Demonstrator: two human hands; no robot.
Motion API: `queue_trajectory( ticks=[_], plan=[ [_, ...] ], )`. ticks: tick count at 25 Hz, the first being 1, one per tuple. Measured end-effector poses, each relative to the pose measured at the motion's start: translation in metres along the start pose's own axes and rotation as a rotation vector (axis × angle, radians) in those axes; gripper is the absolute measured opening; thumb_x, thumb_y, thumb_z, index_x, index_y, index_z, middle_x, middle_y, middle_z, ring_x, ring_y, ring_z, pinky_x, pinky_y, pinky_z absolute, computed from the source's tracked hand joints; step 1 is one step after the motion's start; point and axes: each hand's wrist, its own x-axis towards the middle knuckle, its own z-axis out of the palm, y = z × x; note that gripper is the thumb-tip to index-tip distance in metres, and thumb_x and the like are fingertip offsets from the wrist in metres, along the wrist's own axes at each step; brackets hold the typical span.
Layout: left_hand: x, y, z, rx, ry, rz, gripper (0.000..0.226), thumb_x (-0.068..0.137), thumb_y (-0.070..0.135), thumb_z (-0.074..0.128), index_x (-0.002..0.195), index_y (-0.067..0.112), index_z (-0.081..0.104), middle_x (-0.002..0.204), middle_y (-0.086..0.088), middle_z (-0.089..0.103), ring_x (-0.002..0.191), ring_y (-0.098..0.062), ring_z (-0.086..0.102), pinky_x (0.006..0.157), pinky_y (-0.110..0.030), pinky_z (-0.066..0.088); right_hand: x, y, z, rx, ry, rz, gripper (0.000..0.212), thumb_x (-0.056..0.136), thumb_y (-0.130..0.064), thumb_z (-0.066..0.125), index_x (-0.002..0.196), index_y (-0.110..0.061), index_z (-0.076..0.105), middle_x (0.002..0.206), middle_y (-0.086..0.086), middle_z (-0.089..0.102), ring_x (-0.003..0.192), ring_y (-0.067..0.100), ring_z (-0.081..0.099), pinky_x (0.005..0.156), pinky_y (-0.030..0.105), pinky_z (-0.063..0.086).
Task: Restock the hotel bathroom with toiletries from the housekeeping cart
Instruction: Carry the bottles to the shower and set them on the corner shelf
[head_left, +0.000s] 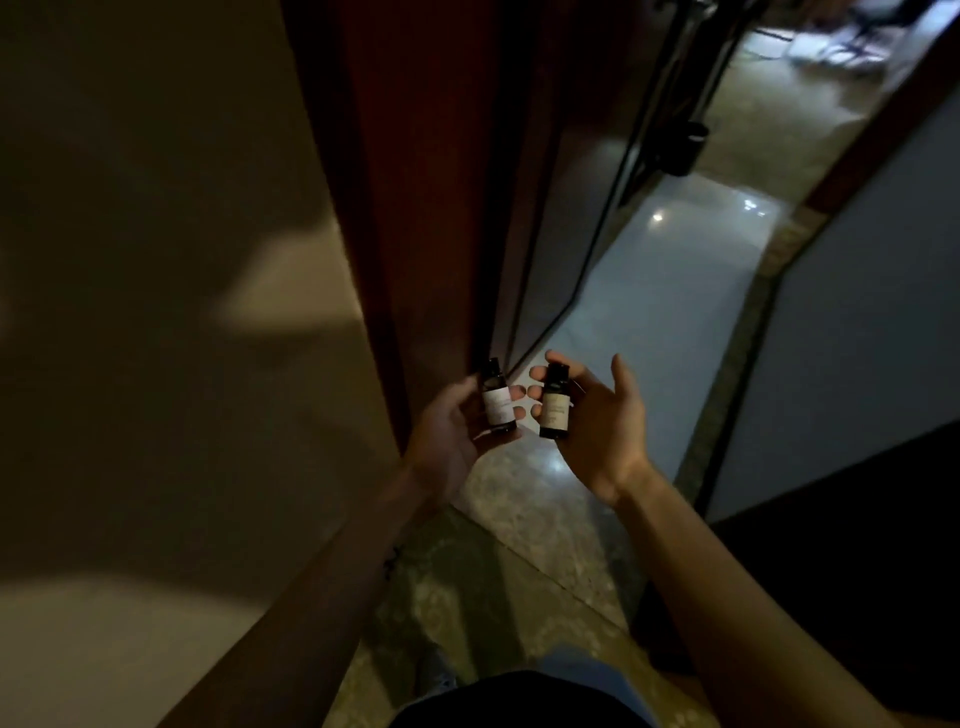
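Note:
I hold two small dark toiletry bottles with black caps in front of me. My left hand (452, 431) grips the bottle with the pale pinkish label (497, 400), fingers curled round its far side. My right hand (597, 421) holds the bottle with the beige label (554, 405) between thumb and fingers, its palm turned inward. Both bottles stand roughly upright and sit a few centimetres apart, not touching. The housekeeping cart is not in sight.
A beige wall (156, 312) fills the left side. A dark red door frame (415, 208) and a glass door panel (571, 208) stand just beyond my hands. A shiny floor (665, 291) runs ahead through a narrow passage, with a pale wall (857, 338) on the right.

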Motion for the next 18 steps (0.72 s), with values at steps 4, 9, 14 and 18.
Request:
queue_trajectory(
  ticks=[4,9,14,18],
  plan=[
    [0.055,-0.001,0.042,0.086,-0.112,-0.053,0.044,0.107,0.038,0.031,0.126,0.01,0.059,0.128,-0.021,0.067,0.115,-0.035,0.065,0.093,-0.047,0.054,0.022,-0.035,-0.036,0.043,0.086,-0.094,0.074,0.099,-0.065,0.027,0.125,-0.007,0.065,0.106,0.015,0.07,0.086,0.025,0.07,0.072,0.035,0.057],
    [0.141,-0.009,0.111,0.148,-0.185,-0.142,0.051,0.107,0.049,0.024,0.123,0.017,0.06,0.116,-0.014,0.075,0.114,-0.034,0.067,0.089,-0.046,0.054,0.074,-0.093,-0.096,0.093,0.146,-0.168,0.083,0.097,-0.071,0.021,0.125,-0.009,0.068,0.109,0.015,0.07,0.09,0.024,0.067,0.074,0.035,0.056],
    [0.239,-0.008,0.191,0.238,-0.24,-0.142,0.06,0.106,0.054,0.02,0.135,0.015,0.055,0.127,-0.017,0.07,0.119,-0.037,0.066,0.09,-0.043,0.056,0.148,-0.174,-0.148,0.188,0.176,-0.222,0.082,0.098,-0.069,0.022,0.127,-0.007,0.067,0.114,0.017,0.067,0.093,0.025,0.066,0.083,0.036,0.051],
    [0.309,-0.003,0.261,0.266,-0.306,-0.134,0.065,0.105,0.056,0.018,0.137,0.012,0.055,0.13,-0.019,0.068,0.122,-0.037,0.064,0.091,-0.042,0.056,0.197,-0.24,-0.181,0.182,0.165,-0.228,0.085,0.096,-0.072,0.025,0.133,-0.006,0.063,0.119,0.02,0.063,0.109,0.033,0.057,0.096,0.043,0.044]
  ],
)
